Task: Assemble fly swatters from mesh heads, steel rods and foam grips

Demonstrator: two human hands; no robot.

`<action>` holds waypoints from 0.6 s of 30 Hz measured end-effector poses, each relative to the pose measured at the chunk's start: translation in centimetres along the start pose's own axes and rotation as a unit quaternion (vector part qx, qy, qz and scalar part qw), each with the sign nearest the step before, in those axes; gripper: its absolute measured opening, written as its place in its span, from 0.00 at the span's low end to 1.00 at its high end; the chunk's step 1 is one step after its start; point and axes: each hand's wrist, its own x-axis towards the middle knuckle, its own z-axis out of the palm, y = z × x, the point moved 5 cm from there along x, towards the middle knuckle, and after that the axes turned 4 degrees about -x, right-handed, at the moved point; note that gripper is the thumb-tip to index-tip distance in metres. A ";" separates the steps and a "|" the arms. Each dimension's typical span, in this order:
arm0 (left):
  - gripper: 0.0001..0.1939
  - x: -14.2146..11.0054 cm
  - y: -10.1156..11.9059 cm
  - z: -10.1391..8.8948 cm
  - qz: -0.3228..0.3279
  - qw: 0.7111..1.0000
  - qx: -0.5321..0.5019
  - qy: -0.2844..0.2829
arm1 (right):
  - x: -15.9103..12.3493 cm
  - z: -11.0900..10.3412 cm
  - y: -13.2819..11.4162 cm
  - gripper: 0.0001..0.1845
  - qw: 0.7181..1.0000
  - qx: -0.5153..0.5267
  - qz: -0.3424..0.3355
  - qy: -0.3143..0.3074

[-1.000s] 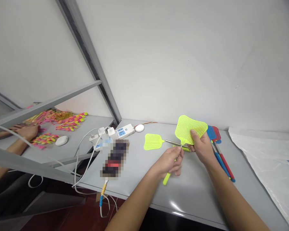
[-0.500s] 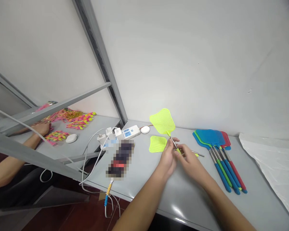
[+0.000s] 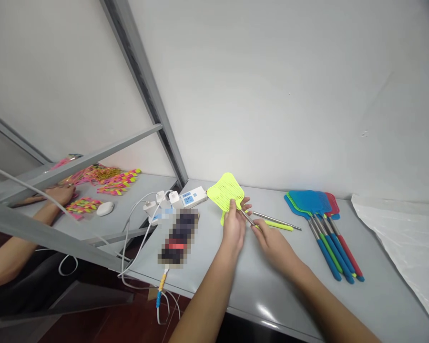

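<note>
A yellow mesh swatter head [image 3: 224, 191] is pinched at its neck by my left hand [image 3: 233, 225], just above the grey table [image 3: 264, 276]. From that neck a thin metal rod runs down-right into my right hand [image 3: 271, 238], whose fingers close on the rod and its yellow-green grip. A second yellow head lies mostly hidden behind my left hand. Another steel rod with a yellow-green grip [image 3: 277, 222] lies on the table just beyond my right hand.
A fanned pile of finished swatters [image 3: 320, 214] with blue, green and red handles lies at the right. A power strip [image 3: 191, 196] with plugs and white cables sits left, next to a blurred object [image 3: 177, 237]. Another person's hand [image 3: 59, 194] rests by pink-yellow items. Clear plastic sheet [image 3: 407, 238] at far right.
The yellow head has swung down and left, from upright over the table to low near the power strip. Both hands have shifted slightly left, still gripping the rod.
</note>
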 end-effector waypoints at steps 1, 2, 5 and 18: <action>0.18 0.0 0.0 0.0 0.010 1.000 0.006 0.001 | 0.0 0.1 0.0 0.13 1.000 0.002 0.003 0.000; 0.18 -0.1 -0.1 0.0 0.015 1.000 0.010 -0.001 | 0.0 0.1 0.0 0.14 1.000 0.011 0.002 0.001; 0.19 -0.4 -0.4 0.2 0.013 1.000 0.022 -0.005 | 0.0 -0.1 -0.1 0.14 0.998 0.059 -0.010 0.007; 0.22 -0.6 -0.5 0.2 -0.022 0.997 0.074 -0.030 | 0.3 -0.1 0.0 0.16 0.985 0.170 0.009 0.005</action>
